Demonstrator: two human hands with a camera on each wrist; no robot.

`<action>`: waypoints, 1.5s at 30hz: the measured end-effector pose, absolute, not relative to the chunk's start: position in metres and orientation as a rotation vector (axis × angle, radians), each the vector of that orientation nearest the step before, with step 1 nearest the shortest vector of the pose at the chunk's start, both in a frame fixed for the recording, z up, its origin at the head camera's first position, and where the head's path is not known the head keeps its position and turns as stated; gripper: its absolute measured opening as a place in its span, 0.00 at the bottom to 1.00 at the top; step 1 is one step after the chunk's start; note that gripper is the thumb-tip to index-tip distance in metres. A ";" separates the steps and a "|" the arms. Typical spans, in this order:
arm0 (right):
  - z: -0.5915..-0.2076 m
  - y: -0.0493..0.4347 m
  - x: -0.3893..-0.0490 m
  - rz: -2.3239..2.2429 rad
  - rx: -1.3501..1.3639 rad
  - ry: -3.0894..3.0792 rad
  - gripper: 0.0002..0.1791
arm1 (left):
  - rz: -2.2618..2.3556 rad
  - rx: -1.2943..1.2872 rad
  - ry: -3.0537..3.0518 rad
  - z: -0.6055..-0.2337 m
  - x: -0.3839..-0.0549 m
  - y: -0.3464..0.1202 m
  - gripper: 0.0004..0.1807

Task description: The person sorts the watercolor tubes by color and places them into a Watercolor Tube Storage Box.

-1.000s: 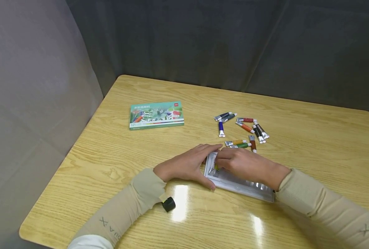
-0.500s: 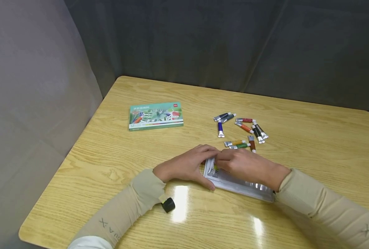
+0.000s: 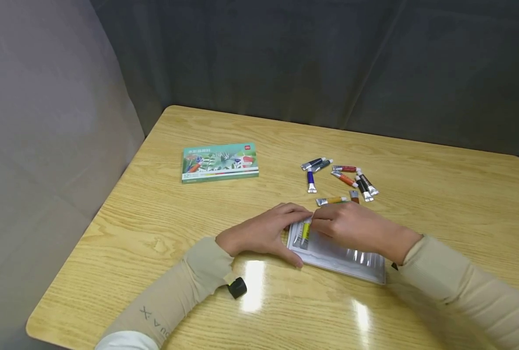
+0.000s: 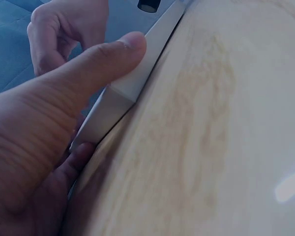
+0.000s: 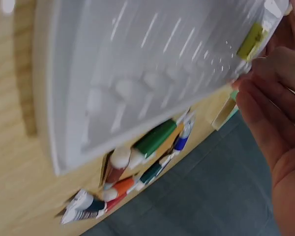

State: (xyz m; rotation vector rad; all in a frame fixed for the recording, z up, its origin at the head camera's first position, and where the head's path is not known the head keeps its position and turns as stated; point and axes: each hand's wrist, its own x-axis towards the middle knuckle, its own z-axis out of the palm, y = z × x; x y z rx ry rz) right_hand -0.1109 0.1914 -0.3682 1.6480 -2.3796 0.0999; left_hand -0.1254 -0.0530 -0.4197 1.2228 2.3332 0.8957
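Note:
My left hand (image 3: 265, 231) holds the left end of a white plastic tray (image 3: 335, 266), thumb along the near side and fingers round the far corner. The left wrist view shows the thumb (image 4: 130, 49) against the tray's wall. Two paint tubes lie side by side in the tray's leftmost slots: a pale one (image 3: 297, 236) and a yellow paint tube (image 3: 305, 234). My right hand (image 3: 351, 226) hangs over the tray with bent fingers, fingertips right at the yellow tube's cap end. I cannot tell whether they pinch the cap. The tray's other slots show ridged plastic.
Behind the tray lie several loose paint tubes, among them a blue tube (image 3: 310, 181), an orange tube (image 3: 344, 179), an ochre tube (image 3: 331, 200) and a brown tube (image 3: 354, 196). A flat green illustrated box (image 3: 220, 163) rests farther left. Dark curtain (image 3: 307, 58) stands behind the table.
My right hand has shifted slightly right and away from me, uncovering the yellow tube in its slot and covering more of the green tube behind. The left hand and tray have stayed put.

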 end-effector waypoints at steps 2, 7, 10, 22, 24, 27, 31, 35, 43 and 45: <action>-0.367 0.195 -0.114 0.120 1.615 -2.379 0.13 | 0.883 1.226 2.338 -0.420 -0.126 -0.053 0.61; -0.364 0.203 -0.127 0.166 1.507 -2.465 0.12 | 0.857 1.207 2.349 -0.420 -0.126 -0.052 0.61; -0.363 0.212 -0.138 0.166 1.418 -2.572 0.09 | 0.863 1.196 2.346 -0.420 -0.126 -0.052 0.61; -0.367 0.234 -0.163 0.110 1.297 -2.792 0.07 | 0.856 1.178 2.343 -0.417 -0.124 -0.051 0.61; -0.369 0.231 -0.165 0.112 1.305 -2.804 0.08 | 0.855 1.177 2.342 -0.417 -0.124 -0.052 0.61; -0.370 0.227 -0.166 0.112 1.319 -2.842 0.08 | 0.860 1.179 2.343 -0.417 -0.124 -0.052 0.61; -0.370 0.222 -0.169 0.139 1.330 -2.897 0.10 | 0.863 1.180 2.345 -0.417 -0.124 -0.052 0.61; -0.370 0.219 -0.170 0.148 1.320 -2.932 0.11 | 0.863 1.180 2.344 -0.417 -0.124 -0.052 0.61; -0.372 0.217 -0.170 0.158 1.317 -2.931 0.11 | 0.862 1.170 2.338 -0.418 -0.124 -0.052 0.61; -0.373 0.217 -0.169 0.165 1.327 -2.897 0.11 | 0.863 1.167 2.337 -0.418 -0.124 -0.052 0.61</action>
